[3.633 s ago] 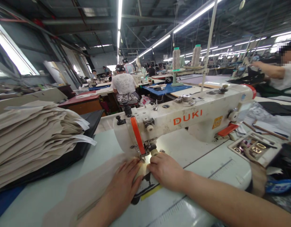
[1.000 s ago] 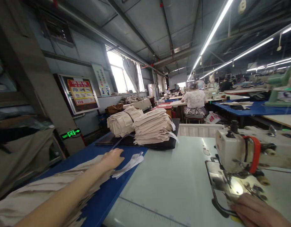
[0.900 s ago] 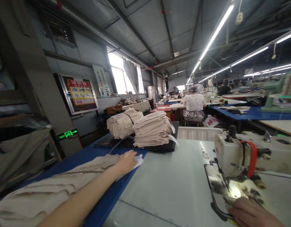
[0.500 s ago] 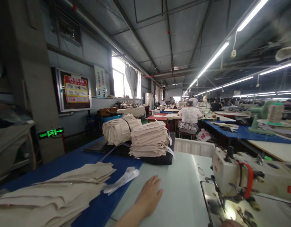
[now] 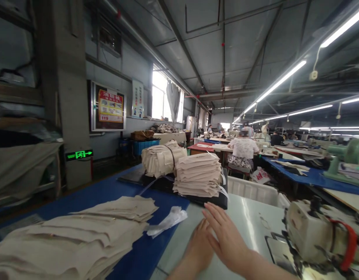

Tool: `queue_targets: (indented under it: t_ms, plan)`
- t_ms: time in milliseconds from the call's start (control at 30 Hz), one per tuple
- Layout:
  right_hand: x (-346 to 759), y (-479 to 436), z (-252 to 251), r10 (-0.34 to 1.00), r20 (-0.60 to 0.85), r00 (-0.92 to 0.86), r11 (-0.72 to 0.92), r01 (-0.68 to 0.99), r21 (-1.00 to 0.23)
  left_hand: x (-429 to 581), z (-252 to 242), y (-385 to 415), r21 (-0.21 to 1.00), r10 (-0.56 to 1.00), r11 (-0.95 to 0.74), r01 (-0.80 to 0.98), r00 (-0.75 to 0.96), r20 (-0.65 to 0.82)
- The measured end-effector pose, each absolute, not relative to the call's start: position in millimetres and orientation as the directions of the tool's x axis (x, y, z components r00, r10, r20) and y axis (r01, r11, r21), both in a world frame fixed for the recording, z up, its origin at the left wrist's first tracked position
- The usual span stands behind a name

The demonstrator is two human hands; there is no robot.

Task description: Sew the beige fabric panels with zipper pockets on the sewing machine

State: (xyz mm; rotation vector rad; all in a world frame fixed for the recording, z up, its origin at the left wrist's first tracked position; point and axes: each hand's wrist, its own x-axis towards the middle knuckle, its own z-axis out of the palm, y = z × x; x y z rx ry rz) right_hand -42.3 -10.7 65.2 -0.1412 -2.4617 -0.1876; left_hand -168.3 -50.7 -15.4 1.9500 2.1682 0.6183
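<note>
Pale grey sewing tabletop (image 5: 252, 221) is lying open ahead of the bare left hand (image 5: 200, 249) and right hand (image 5: 228, 242), both holding nothing, fingers spread wide, apparently just above the surface. Loose beige fabric panels (image 5: 80, 233) are lying left on a blue table (image 5: 147, 252), beside a white paper scrap (image 5: 168, 222). Stacked beige fabric pieces (image 5: 198, 175) on a black bag (image 5: 223, 202) are standing ahead, and a white sewing machine head (image 5: 316, 233) is closing the right side.

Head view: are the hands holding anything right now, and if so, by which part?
Nothing is held: the left hand and right hand are both open and empty.
</note>
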Motion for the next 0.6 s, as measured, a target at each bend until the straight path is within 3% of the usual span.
queue_targets:
  t_ms: [267, 600]
  plan:
    - [-104.4, 41.7, 139.9, 0.234, 0.661, -0.713, 0.943, 0.331, 0.023, -161.1, 5.6, -60.2, 0.423, 0.962, 0.229, 0.877, -0.272, 0.042]
    - [-152.9, 138.5, 218.1, 0.341, 0.624, -0.703, 0.923, 0.376, -0.08, -161.9, 6.0, -58.0, 0.467, 0.957, 0.266, 0.843, -0.291, -0.02]
